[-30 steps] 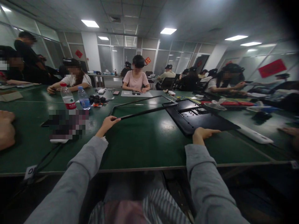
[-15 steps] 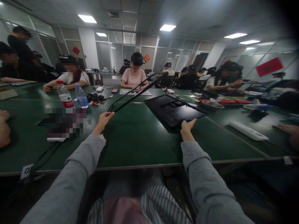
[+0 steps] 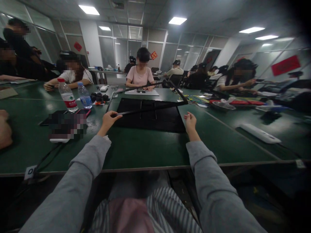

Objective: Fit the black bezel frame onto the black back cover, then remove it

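A thin black rectangular frame (image 3: 155,108) hovers tilted above a flat black panel (image 3: 150,121) that lies on the green table (image 3: 145,145) in front of me. My left hand (image 3: 108,120) pinches the frame's near left corner. My right hand (image 3: 190,122) is just right of the panel's near right corner, fingers loosely curled, holding nothing. The frame's far side rises toward the back. Grey sleeves cover both my arms.
Two water bottles (image 3: 68,97) and a blurred patch with phones (image 3: 66,124) sit at left. A white bar (image 3: 261,133) lies at right, with clutter (image 3: 233,103) behind it. Several people sit around the tables; another person's hand (image 3: 5,129) rests at the far left.
The black panel slid left from the right side to lie straight in front of me. My right hand let go of it. The frame came down from steeply raised to over the panel.
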`<state>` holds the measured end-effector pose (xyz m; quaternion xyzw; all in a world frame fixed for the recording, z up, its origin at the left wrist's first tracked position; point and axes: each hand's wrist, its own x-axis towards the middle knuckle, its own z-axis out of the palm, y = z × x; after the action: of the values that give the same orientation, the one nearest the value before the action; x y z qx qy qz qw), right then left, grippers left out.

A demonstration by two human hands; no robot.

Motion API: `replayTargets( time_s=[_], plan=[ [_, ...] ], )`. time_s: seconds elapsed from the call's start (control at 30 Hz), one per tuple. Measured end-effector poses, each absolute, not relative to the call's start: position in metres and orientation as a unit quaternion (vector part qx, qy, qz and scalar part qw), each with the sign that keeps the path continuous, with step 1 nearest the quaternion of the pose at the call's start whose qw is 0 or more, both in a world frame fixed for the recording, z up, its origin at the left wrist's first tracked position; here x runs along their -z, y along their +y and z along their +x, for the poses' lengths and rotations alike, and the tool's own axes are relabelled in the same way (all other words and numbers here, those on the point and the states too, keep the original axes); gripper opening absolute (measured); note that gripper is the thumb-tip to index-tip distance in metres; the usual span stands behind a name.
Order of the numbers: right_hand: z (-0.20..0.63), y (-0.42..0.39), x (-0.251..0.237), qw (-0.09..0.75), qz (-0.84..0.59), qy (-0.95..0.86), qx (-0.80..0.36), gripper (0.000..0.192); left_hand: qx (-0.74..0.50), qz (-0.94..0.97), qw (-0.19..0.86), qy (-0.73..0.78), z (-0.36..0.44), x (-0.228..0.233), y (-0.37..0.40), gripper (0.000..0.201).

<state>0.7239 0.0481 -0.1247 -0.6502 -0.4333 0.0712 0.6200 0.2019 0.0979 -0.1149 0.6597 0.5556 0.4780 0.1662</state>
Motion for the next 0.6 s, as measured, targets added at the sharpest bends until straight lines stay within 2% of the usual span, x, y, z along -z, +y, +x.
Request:
replayTargets(
  time_s=[0.13, 0.2, 0.33, 0.47, 0.6],
  plan=[
    [0.724, 0.040, 0.108, 0.643, -0.564, -0.456, -0.247, 0.065, -0.439, 0.696, 0.121, 0.555, 0.210, 0.112, 0.089, 0.032],
    [0.723, 0.039, 0.108, 0.623, -0.559, -0.473, -0.275, 0.059, -0.420, 0.715, 0.102, 0.549, 0.214, 0.111, 0.084, 0.031],
    [0.722, 0.045, 0.120, 0.592, -0.625, -0.471, -0.192, 0.049, -0.389, 0.742, 0.079, 0.541, 0.220, 0.111, 0.077, 0.032],
    [0.723, 0.045, 0.130, 0.534, -0.670, -0.514, -0.049, 0.048, -0.352, 0.764, 0.074, 0.536, 0.225, 0.113, 0.072, 0.033],
    [0.722, 0.036, 0.132, 0.469, -0.710, -0.525, 0.007, 0.049, -0.304, 0.795, 0.063, 0.521, 0.230, 0.114, 0.071, 0.035]
  ],
)
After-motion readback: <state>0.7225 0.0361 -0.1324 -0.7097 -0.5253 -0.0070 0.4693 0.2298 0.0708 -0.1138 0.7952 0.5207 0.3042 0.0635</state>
